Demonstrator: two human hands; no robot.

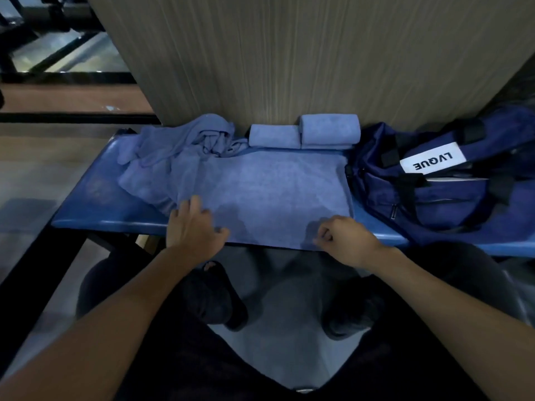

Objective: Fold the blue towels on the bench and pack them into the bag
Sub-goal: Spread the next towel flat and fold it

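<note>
Left hand (194, 227) spread flat, fingers pressing the near-left part of a blue towel (269, 195) laid open across the blue bench (95, 204); right hand (346, 238) curled, pinching the towel's near edge. Behind, crumpled towels (185, 146) heaped left, two folded towels (304, 134) against the wood-grain wall (289, 59). Navy bag (440, 180) at far right, touching the bench's end.

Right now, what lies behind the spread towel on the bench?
Two folded towels sit against the wood panel, with a crumpled towel pile to their left. The bench surface under the spread towel is covered.
</note>
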